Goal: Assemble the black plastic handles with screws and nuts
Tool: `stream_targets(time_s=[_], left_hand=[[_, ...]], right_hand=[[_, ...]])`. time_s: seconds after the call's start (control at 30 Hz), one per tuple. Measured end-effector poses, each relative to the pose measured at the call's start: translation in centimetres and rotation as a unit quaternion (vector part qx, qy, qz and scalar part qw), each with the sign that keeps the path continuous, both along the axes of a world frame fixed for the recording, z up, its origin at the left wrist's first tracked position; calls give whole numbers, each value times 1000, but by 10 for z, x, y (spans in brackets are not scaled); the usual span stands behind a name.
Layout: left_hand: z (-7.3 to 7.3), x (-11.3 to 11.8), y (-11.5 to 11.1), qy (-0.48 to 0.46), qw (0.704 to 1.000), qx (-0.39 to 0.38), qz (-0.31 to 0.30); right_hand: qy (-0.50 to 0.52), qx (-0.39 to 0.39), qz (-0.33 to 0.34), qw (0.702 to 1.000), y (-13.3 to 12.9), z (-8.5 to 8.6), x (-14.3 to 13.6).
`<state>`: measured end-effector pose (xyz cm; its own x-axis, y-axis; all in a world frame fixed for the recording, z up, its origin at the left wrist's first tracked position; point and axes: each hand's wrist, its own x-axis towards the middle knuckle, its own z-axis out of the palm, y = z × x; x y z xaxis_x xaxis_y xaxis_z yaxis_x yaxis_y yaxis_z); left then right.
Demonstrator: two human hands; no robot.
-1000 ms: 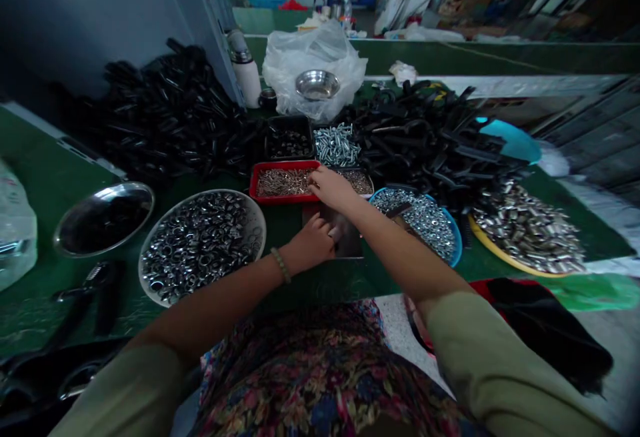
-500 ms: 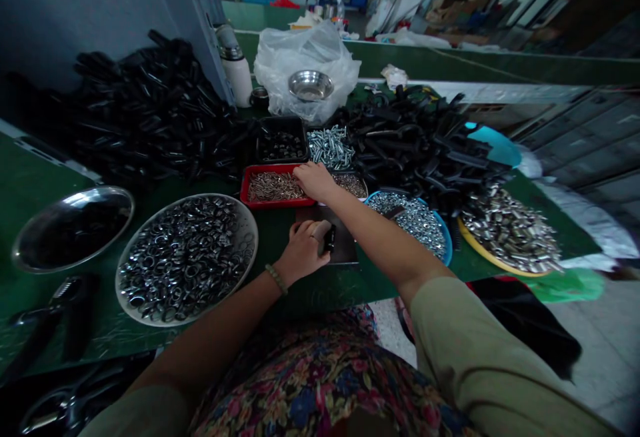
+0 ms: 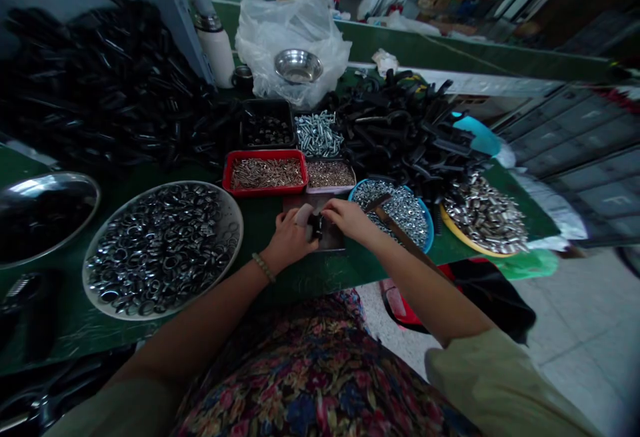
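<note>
My left hand (image 3: 291, 238), a beaded bracelet at its wrist and pale wrapping on a finger or thumb, is closed round a small black part (image 3: 316, 225) above a flat dark metal plate (image 3: 334, 242). My right hand (image 3: 350, 221) pinches close to the part's right side; whatever its fingertips hold is too small to make out. Just beyond the hands sit a red tray (image 3: 228, 180) of thin copper-coloured pins and a smaller tray (image 3: 330, 189) of tiny brassy pieces. A wooden-handled tool resembling a hammer (image 3: 400, 233) rests across the blue basin (image 3: 429, 223) of small silvery parts.
A round tray (image 3: 231, 250) of shiny rings stands at left, beside a steel bowl (image 3: 95, 207). Behind are silvery screws (image 3: 320, 133), a black tray (image 3: 244, 131) and heaps of black parts (image 3: 395, 123). A yellow basin (image 3: 467, 245) holds metal pieces at right.
My right hand has come back from the red tray to the black part in my left hand, fingertips pinched. The left hand keeps its hold. The view has tilted down and shifted somewhat.
</note>
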<state>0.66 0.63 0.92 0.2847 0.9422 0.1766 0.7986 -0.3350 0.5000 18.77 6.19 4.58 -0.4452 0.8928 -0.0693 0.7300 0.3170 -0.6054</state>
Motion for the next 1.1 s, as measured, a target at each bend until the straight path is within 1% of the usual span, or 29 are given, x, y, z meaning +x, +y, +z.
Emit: stream_targets(time_s=[0.1,0.2,0.27,0.33,0.37,0.4,0.47,0.5,0.53,0.57,0.63,0.7,0.77,0.8,0.87,0.9,0.93,1.0,1.03,1.1], left_hand=[[1,1,0,-2,1000,-4,1],[2,1,0,-1,1000,-12,3],[3,2,-1,3,1000,-12,3],[4,2,-1,5,1000,-6,7],[5,3,-1,5,1000,-4,10],[5,3,0,5,1000,-3,11],[5,3,0,6,1000,-2,7],[5,3,0,7,1000,-3,3],[5,3,1,9,1000,-2,0],[5,3,1,10,1000,-2,0],[4,4,1,9,1000,-1,6],[5,4,1,6,1000,-2,7],[5,4,0,-1,1000,-1,4],[5,3,0,-4,1000,0,3],[4,3,-1,-13,1000,1,8],[4,3,-1,-14,1000,1,11],[3,3,-1,-13,1000,0,13],[2,3,0,-6,1000,0,11],[1,2,0,-4,1000,1,9],[1,1,0,-2,1000,2,6]], right_hand=[[-91,81,35,992,-1,0,-8],[-184,170,91,964,-6,-1,-15],[-219,210,122,945,-11,-2,-16],[-225,226,129,939,-15,-1,-8],[-225,229,112,940,-18,0,1],[-231,230,76,942,-20,2,14],[-269,217,-47,937,-25,5,46],[-300,198,-112,926,-28,6,63],[-333,170,-157,914,-31,6,79],[-362,141,-181,904,-34,6,92],[-387,97,-181,899,-40,5,106],[-362,82,-183,911,-47,6,101],[-286,74,-191,936,-54,13,81],[-237,66,-180,952,-57,19,68],[-145,42,-123,981,-62,34,43],[-109,35,-89,989,-64,41,32],[-82,35,-68,994,-66,48,23],[-53,50,-69,995,-67,56,11],[-53,56,-79,994,-66,57,7],[-78,44,-77,993,-65,53,5]])
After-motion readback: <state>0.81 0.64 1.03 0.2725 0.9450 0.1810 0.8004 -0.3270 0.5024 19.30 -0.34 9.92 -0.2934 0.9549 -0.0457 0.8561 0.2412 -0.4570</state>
